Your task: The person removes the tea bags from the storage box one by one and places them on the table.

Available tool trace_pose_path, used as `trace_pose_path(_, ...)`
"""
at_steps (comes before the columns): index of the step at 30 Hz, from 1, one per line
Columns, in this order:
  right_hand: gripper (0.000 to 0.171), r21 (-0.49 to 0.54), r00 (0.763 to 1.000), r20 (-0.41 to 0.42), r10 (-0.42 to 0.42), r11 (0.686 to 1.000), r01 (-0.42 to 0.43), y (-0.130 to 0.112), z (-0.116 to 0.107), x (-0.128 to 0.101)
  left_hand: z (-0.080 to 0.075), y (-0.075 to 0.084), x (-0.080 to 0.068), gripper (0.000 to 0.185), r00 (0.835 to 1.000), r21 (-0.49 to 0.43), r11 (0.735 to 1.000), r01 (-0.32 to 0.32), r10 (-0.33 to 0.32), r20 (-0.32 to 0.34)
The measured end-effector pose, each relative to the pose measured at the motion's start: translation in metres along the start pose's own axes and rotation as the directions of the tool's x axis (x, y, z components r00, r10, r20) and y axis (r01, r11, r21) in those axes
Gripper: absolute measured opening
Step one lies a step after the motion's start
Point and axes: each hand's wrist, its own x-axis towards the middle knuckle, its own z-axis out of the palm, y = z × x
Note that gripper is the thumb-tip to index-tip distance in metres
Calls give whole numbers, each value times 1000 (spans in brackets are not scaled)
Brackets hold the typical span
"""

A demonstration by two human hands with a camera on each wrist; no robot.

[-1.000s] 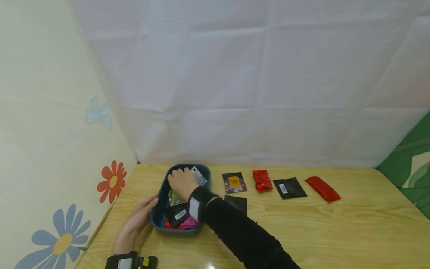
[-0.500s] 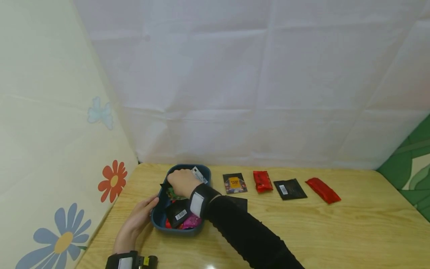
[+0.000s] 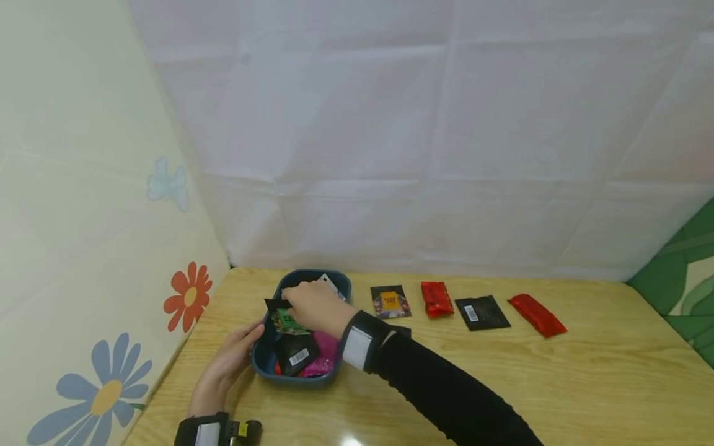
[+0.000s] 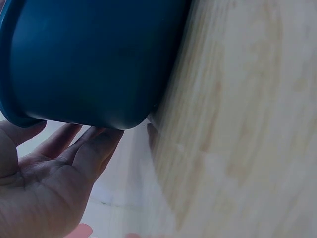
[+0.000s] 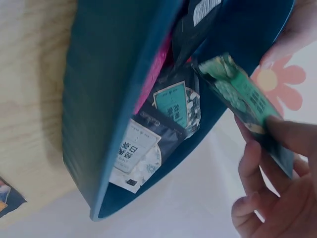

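R hand (image 3: 312,305) pinches a small green-and-black foil sachet (image 3: 286,319) btwn thumb and fingers, holding it just above the dark blue oval plastic tub (image 3: 262,362) at the tub's left-rear part. In the right wrist view the sachet (image 5: 242,101) sits clear of the packets below, fingers (image 5: 292,136) curled on its end. L hand (image 3: 225,365) rests w/ straight, relaxed fingers against the tub's outer left wall (image 4: 94,64), gripping nothing. Inside the tub: black packet w/ barcode label (image 3: 295,354), magenta packet (image 3: 323,353), teal-and-white packet (image 5: 176,106). On the light wood table (image 3: 558,384), right of the tub, a row: black sachet w/ orange print (image 3: 389,301), red pouch (image 3: 436,299), black sachet w/ white barcode (image 3: 481,312), long red pouch (image 3: 537,314).
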Motion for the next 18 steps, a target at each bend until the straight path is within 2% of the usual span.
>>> trace_pose_path(3, 30, -28, 999, -45, -20, 999, 19, 0, 0, -10, 1, 0, 0, 57, 1000, -2, 1000, -8, 8, 7)
trace_pose_path(6, 34, -14, 997, -81, -16, 1000, 15, 1, 0, -19, 1, 0, 0, 59, 1000, -1, 1000, -3, 3, 5)
trace_pose_path(8, 33, 31, 995, -97, 10, 999, -7, 2, 1, -27, 1, 0, 0, 58, 1000, 3, 1000, 5, -5, 1)
trace_pose_path(11, 32, 175, 989, -121, 81, 983, -59, 6, 1, -39, 2, 0, 0, 55, 1000, -7, 1000, 12, -12, -8)
trace_pose_path(14, 33, 357, 976, -135, 170, 927, -113, 13, 1, -52, 1, -1, 0, 56, 1000, -8, 1000, 6, -6, 0)
trace_pose_path(16, 36, 477, 965, -134, 227, 868, -138, 17, 2, -61, 1, -1, 0, 56, 1000, -9, 1000, 0, 0, 4)
trace_pose_path(18, 38, 594, 951, -124, 282, 789, -156, 20, 3, -69, 1, -1, 0, 58, 1000, -2, 1000, 0, 0, 1)
